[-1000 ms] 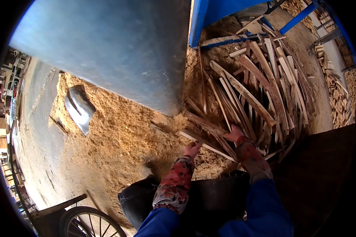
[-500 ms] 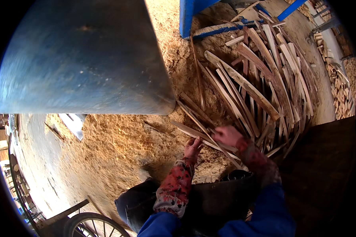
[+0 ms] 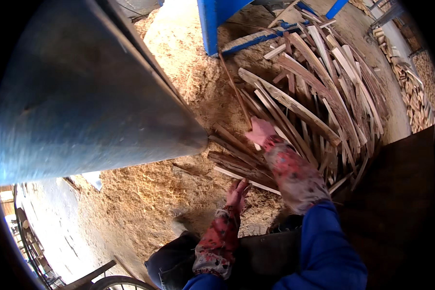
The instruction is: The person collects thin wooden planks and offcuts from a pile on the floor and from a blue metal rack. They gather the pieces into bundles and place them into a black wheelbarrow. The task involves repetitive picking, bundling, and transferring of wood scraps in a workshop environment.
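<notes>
My right hand [image 3: 260, 131] is closed around the near end of a long thin wood strip [image 3: 235, 92], at the left edge of a large heap of wood strips [image 3: 319, 92]. Closer to me lie a few strips side by side, among them a dark bark-edged strip [image 3: 241, 165] and a pale strip [image 3: 256, 182]. My left hand [image 3: 236, 193] rests by the pale strip, its fingers slightly apart and touching the wood near its left end. Part of the right fingers' grip is hidden behind the back of the hand.
A big metal sheet or panel [image 3: 96, 106] looms at the upper left. Beyond the heap stands a blue metal frame [image 3: 209, 29]. Sawdust [image 3: 145, 208] covers the ground. A spoked wheel [image 3: 123, 282] is at the lower left, and stacked wood pieces [image 3: 403, 87] lie far right.
My right hand has moved forward from the near strips to the thin strip's end. The near strips now lie down beside my left hand, which has stayed almost in place. The view has shifted.
</notes>
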### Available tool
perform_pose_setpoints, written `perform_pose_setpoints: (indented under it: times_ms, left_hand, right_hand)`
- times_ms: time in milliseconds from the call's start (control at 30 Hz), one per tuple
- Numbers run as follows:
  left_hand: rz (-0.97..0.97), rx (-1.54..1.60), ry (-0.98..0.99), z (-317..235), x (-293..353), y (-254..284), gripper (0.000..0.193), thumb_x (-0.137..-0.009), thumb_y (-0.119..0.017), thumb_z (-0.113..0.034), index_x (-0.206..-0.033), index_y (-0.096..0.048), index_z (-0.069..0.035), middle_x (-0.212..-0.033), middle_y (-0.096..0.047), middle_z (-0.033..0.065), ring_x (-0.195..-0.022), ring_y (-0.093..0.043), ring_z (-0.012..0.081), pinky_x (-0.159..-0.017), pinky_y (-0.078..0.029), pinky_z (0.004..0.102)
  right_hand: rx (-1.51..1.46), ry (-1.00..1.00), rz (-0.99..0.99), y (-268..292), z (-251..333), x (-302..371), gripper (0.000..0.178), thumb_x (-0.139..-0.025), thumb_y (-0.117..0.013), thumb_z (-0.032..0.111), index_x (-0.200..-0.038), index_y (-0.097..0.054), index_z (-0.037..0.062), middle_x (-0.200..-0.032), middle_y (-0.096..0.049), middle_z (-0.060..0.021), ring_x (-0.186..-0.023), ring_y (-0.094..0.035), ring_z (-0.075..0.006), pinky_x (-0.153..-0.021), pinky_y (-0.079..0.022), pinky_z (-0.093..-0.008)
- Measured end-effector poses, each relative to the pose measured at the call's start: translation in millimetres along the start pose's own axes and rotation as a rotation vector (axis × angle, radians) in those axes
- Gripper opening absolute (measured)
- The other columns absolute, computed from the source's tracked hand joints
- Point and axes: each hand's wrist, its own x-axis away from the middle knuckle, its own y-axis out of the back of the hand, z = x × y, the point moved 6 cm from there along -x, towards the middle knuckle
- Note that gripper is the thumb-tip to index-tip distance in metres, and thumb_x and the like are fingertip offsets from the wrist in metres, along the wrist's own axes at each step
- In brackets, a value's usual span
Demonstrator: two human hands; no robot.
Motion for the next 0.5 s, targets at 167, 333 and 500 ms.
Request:
perform_pose_setpoints:
  times_ms: [167,333,500]
  left_hand:
    - [0.039,0.019,-0.039,-4.1,-6.2,-17.2,0.034,-0.091,-0.061,-0.015,-0.118,-0.052,0.003,-0.111,-0.060,0.0107,-0.104,-0.058,0.0236,-0.093,-0.047,0.0375]
    - [0.043,-0.020,-0.038,-12.5,-8.3,-27.1,0.032,-0.089,-0.064,-0.015,-0.116,-0.054,-0.001,-0.111,-0.060,0.0080,-0.103,-0.057,0.0202,-0.092,-0.047,0.0350]
    - [0.065,0.043,0.026,-3.6,-7.4,-40.7,0.031,-0.089,-0.064,-0.016,-0.116,-0.053,-0.004,-0.108,-0.060,0.0053,-0.100,-0.057,0.0179,-0.088,-0.048,0.0351]
  right_hand:
    - [0.061,0.124,0.324,12.3,-97.9,116.3,0.044,-0.072,-0.068,0.036,-0.098,-0.054,0.0032,-0.083,-0.060,-0.0208,-0.087,-0.059,-0.0388,-0.076,-0.047,-0.0501]
    - [0.147,0.180,-0.351,116.1,-94.3,104.9,0.044,-0.077,-0.070,0.022,-0.112,-0.054,0.0003,-0.103,-0.055,-0.0185,-0.094,-0.056,-0.0398,-0.084,-0.046,-0.0445]
    - [0.284,-0.047,-0.268,118.9,-132.2,38.9,0.060,-0.071,-0.073,0.020,-0.122,-0.047,0.0003,-0.110,-0.055,-0.0213,-0.102,-0.055,-0.0387,-0.087,-0.046,-0.0454]
